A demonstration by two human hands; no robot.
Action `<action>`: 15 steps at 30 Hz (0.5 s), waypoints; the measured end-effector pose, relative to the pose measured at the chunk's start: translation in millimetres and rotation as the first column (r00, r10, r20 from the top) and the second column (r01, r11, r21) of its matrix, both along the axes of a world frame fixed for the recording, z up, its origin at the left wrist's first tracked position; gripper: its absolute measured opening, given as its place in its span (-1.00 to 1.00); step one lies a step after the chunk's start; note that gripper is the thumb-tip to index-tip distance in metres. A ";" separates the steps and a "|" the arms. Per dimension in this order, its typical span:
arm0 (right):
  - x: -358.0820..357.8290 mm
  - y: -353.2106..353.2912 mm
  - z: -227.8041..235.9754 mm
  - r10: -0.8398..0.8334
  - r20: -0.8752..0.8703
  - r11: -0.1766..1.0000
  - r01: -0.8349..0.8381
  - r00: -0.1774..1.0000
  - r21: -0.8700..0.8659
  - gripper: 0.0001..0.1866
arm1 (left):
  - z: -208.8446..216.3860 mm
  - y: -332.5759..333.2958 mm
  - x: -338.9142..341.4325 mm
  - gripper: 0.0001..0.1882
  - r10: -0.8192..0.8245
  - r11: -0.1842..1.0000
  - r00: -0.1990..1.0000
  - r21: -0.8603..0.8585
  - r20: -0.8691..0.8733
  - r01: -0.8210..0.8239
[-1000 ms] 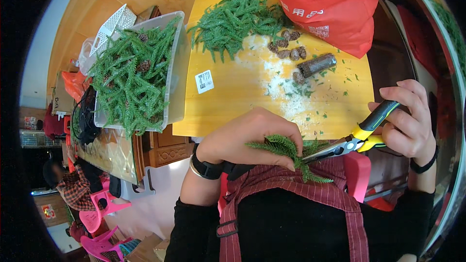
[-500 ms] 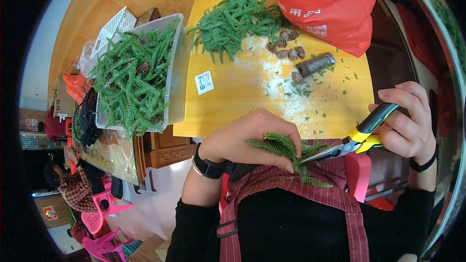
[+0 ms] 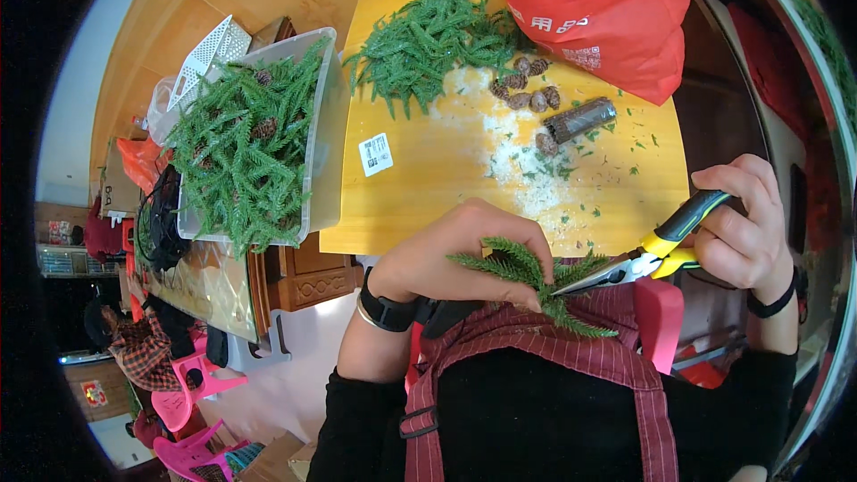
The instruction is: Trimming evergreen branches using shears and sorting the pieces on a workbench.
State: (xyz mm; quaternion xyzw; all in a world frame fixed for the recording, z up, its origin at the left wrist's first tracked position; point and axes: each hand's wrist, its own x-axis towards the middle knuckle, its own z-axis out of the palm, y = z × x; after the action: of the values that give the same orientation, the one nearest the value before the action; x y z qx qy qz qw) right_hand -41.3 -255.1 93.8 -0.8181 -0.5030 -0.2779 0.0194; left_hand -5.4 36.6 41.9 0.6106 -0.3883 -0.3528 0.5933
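Pinched between the thumb and fingers of my left hand (image 3: 473, 250) is an artificial pine sprig (image 3: 576, 321), its green tips fanning out on both sides. My right hand (image 3: 745, 236) is wrapped round the black and yellow handles of long-nose pliers (image 3: 665, 245). The pliers' jaws reach into the middle of the sprig, close to my left fingertips; what lies between the jaws is hidden by needles. Both hands are just off the near edge of the yellow table (image 3: 411, 205), above my striped apron (image 3: 643, 384).
A pile of green sprigs (image 3: 428, 45), several pine cones (image 3: 538, 102), a dark cylinder (image 3: 580, 119), white powder (image 3: 527, 174) and a white label (image 3: 375, 153) lie on the table. A red bag (image 3: 607, 27) of cones stands far right. Left is a full plastic bin (image 3: 328, 125); a person (image 3: 143, 348) sits beyond.
My right hand and the pliers have shifted slightly, with the handles a little lower and further left. The sprig has turned a little in my left hand, which stays almost in place.
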 end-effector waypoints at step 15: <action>-9.3 -4.9 -30.1 -0.079 -0.279 0.974 0.134 0.957 0.183 -0.79 | 7.8 -2.6 -8.9 -0.82 0.238 0.971 0.961 -0.034 0.139 -0.236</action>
State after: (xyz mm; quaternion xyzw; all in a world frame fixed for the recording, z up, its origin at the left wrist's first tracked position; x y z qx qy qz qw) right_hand -50.7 -260.1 63.7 -0.8682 -0.4203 -0.2138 0.1547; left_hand -14.3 34.0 49.8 0.6712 -0.3567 -0.2313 0.6072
